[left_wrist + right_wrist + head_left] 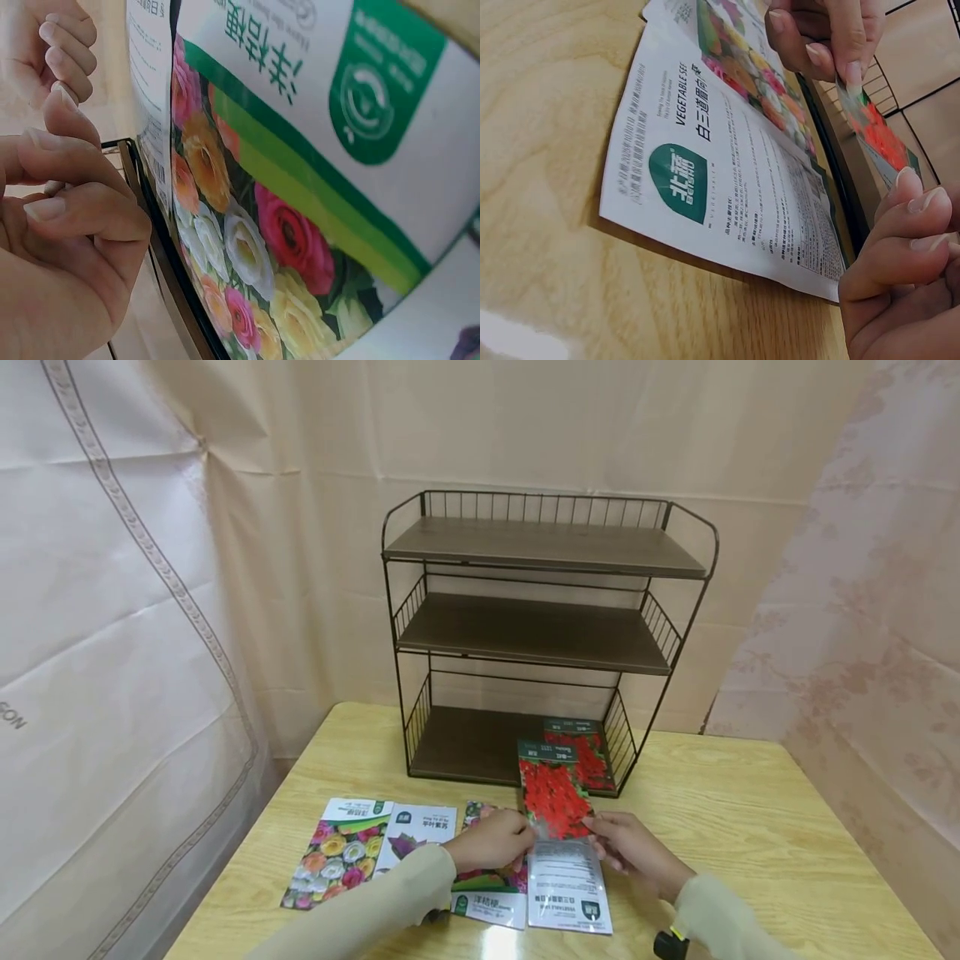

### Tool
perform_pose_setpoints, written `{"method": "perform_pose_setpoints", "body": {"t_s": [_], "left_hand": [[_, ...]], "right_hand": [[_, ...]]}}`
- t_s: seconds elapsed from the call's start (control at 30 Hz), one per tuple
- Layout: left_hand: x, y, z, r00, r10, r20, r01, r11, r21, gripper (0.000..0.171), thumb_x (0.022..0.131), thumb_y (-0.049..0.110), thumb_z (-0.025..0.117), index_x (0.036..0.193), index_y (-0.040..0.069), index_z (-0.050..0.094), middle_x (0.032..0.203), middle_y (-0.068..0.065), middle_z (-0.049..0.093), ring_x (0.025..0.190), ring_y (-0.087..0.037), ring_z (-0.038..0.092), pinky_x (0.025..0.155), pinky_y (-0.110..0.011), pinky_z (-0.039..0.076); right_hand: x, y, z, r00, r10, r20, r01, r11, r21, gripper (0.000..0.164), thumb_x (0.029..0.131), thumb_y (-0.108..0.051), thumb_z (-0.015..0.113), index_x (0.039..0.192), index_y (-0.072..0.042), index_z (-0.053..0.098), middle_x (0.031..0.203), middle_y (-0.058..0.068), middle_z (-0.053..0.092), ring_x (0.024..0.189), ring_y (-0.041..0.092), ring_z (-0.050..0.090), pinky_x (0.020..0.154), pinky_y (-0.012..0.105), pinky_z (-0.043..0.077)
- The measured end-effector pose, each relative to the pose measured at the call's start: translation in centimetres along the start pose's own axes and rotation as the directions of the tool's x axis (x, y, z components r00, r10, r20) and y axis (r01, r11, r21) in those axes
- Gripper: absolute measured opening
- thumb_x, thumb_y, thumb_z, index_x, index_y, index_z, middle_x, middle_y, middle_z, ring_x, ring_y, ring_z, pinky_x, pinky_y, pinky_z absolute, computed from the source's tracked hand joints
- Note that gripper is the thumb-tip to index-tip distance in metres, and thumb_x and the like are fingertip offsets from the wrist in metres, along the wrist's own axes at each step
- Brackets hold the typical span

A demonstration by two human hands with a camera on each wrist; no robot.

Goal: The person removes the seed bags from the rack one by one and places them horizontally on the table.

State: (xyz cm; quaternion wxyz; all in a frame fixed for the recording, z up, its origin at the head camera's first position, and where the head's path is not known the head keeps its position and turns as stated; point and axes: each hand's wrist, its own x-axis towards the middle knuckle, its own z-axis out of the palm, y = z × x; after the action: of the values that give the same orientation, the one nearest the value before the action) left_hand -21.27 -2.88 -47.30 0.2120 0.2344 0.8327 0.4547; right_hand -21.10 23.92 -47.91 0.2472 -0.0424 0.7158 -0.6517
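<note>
A seed packet with red flowers [555, 797] is held by its lower corners, its top end overlapping the front of the rack's bottom shelf in the head view. My left hand [491, 841] pinches the left corner; the right wrist view shows that thumb on the packet. At the opposite corner, my right hand [641, 852] grips the edge between thumb and fingers. Another red-flower packet [592, 760] lies on the bottom shelf's right side. Below my hands are a white text-covered packet [566, 889] and a colourful flower packet [491, 906], partly covered by my left hand.
A dark three-tier wire rack [517, 647] stands at the back of the wooden table [735, 827]. On the left lie a multicoloured flower packet [341, 852] and a packet with purple leaves [423, 822]. Curtains [315, 568] hang behind and at both sides.
</note>
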Motion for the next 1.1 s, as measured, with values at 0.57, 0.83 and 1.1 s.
{"method": "perform_pose_setpoints", "body": {"t_s": [0.57,0.83,1.1], "left_hand": [[-0.8,1.6,1.8,0.999,0.021,0.027,-0.022,0.999,0.05,0.038,0.109,0.026,0.052,0.08,0.009,0.069,0.058,0.0,0.06,0.044,-0.009,0.04,0.045,-0.025,0.034],[-0.7,1.8,2.7,0.997,0.054,0.061,-0.059,0.995,0.081,0.04,0.108,0.028,0.054,0.074,0.012,0.069,0.057,0.003,0.061,0.041,-0.006,0.037,0.042,-0.023,0.032],[-0.7,2.3,3.4,0.995,0.059,0.079,-0.071,0.986,0.151,0.037,0.107,0.032,0.056,0.076,0.019,0.07,0.057,0.008,0.062,0.04,-0.005,0.036,0.041,-0.022,0.032]], "right_hand": [[-2.7,0.6,-0.8,0.999,0.031,-0.023,-0.031,0.999,-0.023,0.029,0.107,-0.028,0.055,0.089,-0.006,0.056,0.071,-0.003,0.055,0.05,0.002,0.04,0.044,0.015,0.036],[-4.2,1.0,-1.0,0.998,0.06,-0.005,-0.06,0.998,-0.025,0.031,0.107,-0.029,0.054,0.087,-0.007,0.057,0.068,-0.004,0.055,0.049,0.002,0.04,0.044,0.015,0.036],[-5.1,1.5,-1.1,0.997,0.076,-0.025,-0.077,0.996,-0.043,0.03,0.108,-0.03,0.053,0.089,-0.008,0.057,0.071,-0.003,0.056,0.052,0.003,0.04,0.046,0.015,0.037]]}}
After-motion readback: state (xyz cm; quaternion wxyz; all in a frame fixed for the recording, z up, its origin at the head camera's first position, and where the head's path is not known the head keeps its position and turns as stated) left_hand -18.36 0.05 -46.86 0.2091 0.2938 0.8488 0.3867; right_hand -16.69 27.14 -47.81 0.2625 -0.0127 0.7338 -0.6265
